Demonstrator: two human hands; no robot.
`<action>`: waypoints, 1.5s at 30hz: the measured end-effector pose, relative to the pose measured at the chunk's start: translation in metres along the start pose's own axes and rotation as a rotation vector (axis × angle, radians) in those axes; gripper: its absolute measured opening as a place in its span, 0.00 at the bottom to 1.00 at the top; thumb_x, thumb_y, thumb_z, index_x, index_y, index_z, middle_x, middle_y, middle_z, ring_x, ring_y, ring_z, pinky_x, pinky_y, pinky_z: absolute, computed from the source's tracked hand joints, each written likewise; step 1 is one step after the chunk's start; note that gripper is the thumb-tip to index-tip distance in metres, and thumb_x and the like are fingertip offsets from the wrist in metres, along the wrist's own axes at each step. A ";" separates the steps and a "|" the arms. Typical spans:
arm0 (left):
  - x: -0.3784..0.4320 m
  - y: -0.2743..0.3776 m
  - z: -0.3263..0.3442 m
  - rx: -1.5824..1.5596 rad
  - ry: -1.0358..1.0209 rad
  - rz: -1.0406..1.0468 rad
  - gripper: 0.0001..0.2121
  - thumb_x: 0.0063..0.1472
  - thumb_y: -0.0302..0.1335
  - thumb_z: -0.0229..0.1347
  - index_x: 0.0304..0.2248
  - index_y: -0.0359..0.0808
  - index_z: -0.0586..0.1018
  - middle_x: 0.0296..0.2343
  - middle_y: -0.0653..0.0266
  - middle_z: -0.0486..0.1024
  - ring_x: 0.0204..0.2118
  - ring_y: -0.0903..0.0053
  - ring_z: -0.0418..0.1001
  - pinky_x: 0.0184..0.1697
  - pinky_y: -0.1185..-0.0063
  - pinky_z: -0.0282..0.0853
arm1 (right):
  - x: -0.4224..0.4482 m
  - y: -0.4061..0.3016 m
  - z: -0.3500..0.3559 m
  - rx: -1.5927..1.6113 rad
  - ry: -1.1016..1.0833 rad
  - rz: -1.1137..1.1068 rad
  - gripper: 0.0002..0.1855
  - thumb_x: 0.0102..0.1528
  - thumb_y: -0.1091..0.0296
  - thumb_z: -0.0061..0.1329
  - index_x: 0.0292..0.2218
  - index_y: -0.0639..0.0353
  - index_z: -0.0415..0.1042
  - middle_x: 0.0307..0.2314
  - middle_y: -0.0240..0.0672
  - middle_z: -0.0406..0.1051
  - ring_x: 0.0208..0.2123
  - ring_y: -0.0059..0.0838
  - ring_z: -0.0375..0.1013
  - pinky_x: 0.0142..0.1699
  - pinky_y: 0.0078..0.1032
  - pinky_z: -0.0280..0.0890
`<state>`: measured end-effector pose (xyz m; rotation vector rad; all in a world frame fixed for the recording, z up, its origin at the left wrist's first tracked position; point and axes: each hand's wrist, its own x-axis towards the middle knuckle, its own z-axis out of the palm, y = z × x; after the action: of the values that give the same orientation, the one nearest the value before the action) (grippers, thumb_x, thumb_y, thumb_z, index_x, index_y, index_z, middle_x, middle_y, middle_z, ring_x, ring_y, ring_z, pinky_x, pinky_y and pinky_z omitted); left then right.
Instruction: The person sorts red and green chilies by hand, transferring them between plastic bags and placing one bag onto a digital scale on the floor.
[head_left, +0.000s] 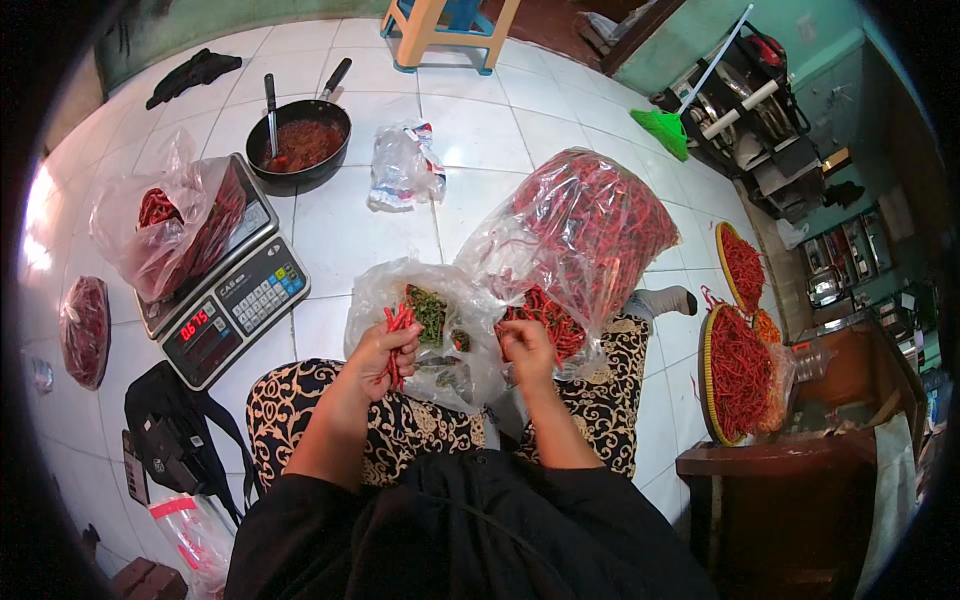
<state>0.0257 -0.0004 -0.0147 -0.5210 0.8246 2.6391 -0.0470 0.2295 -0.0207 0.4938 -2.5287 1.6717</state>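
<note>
Several red chillies (397, 339) stick out above and below the fist of my left hand (385, 355). Below that hand, a clear plastic bag (466, 382) lies open between my knees, with green chilli stems (427, 316) inside. My right hand (528, 352) has its fingers bent at the mouth of a large clear bag (487, 251) packed with red chillies (600, 210). Loose chillies (551, 319) spill towards the bag's mouth beside it. Whether the right fingers hold a chilli cannot be made out.
A digital scale (259, 296) at the left carries a bag of chillies (169, 232). A pan (319, 169) of red sauce and a crumpled plastic bag (405, 169) lie ahead. Woven trays (709, 382) of chillies sit at right, near a green broom (664, 131). A stool (450, 34) stands beyond.
</note>
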 end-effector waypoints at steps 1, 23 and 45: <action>0.000 0.000 0.001 0.009 0.003 0.005 0.05 0.54 0.29 0.51 0.26 0.39 0.66 0.14 0.74 0.60 0.14 0.87 0.56 0.16 0.87 0.52 | 0.005 0.011 -0.014 0.040 0.091 0.050 0.09 0.42 0.81 0.45 0.29 0.63 0.70 0.26 0.35 0.67 0.29 0.26 0.66 0.37 0.20 0.61; 0.011 -0.007 -0.003 0.105 0.036 -0.041 0.07 0.53 0.29 0.52 0.23 0.39 0.65 0.14 0.72 0.62 0.13 0.85 0.58 0.15 0.83 0.59 | 0.033 0.077 -0.035 -1.164 -0.095 -0.064 0.09 0.42 0.66 0.47 0.29 0.55 0.69 0.31 0.34 0.66 0.39 0.38 0.61 0.44 0.36 0.54; 0.005 -0.016 0.004 0.128 -0.134 -0.115 0.09 0.56 0.28 0.49 0.35 0.33 0.67 0.27 0.57 0.72 0.28 0.71 0.73 0.28 0.76 0.72 | -0.026 -0.076 -0.001 0.643 -0.213 0.510 0.08 0.45 0.77 0.44 0.31 0.60 0.66 0.24 0.28 0.65 0.23 0.18 0.62 0.30 0.15 0.53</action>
<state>0.0266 0.0152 -0.0213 -0.3431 0.8875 2.4668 0.0006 0.2092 0.0409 0.0378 -2.3260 2.7757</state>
